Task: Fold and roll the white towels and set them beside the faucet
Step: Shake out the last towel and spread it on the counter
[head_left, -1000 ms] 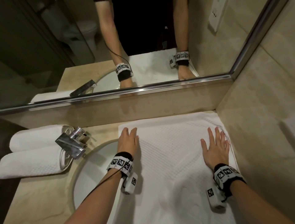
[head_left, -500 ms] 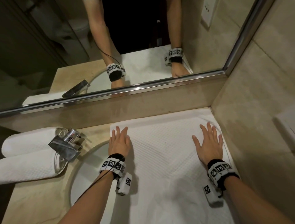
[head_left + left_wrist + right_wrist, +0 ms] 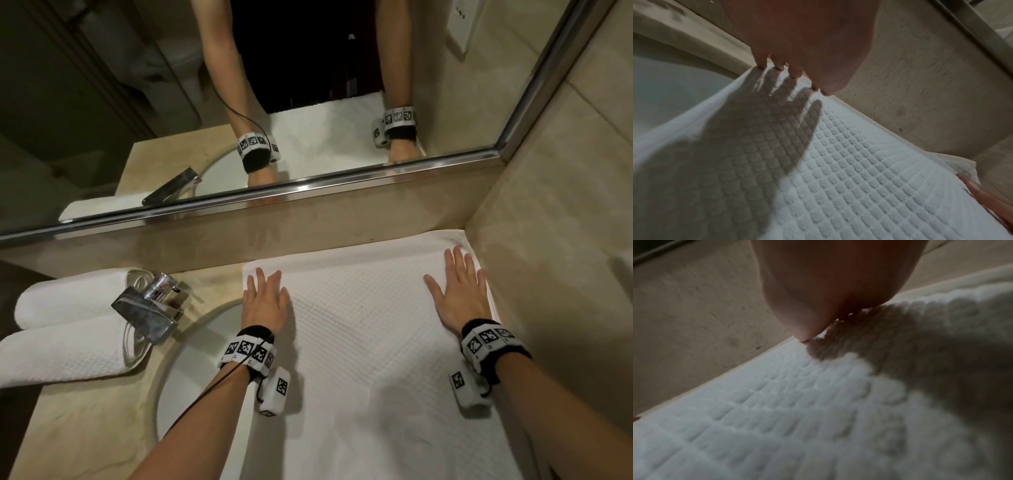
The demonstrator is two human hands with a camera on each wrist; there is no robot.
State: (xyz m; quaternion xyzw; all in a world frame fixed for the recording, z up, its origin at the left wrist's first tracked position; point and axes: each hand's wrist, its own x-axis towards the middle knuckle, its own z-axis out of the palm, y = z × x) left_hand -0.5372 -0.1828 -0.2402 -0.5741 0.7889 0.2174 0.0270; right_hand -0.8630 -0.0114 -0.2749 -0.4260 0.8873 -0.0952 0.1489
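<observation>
A white waffle-weave towel point(image 3: 359, 329) lies spread flat on the counter to the right of the sink, its far edge against the backsplash. My left hand point(image 3: 265, 301) presses flat on the towel's far left corner, fingers straight. My right hand point(image 3: 457, 291) lies flat near the far right corner, fingers spread. The left wrist view shows the fingertips point(image 3: 795, 73) touching the towel point(image 3: 838, 162) at its edge. In the right wrist view the palm rests on the towel point(image 3: 777, 402). Two rolled white towels point(image 3: 68, 325) lie left of the chrome faucet point(image 3: 150, 308).
A round white sink basin point(image 3: 205, 359) sits between the faucet and the flat towel. A beige wall point(image 3: 565, 274) closes the right side, and a mirror point(image 3: 239, 102) with a metal frame runs along the back. Beige counter point(image 3: 85, 428) shows at the front left.
Both hands have slid a little farther along the towel toward the backsplash, staying flat on it. The towel itself lies as before.
</observation>
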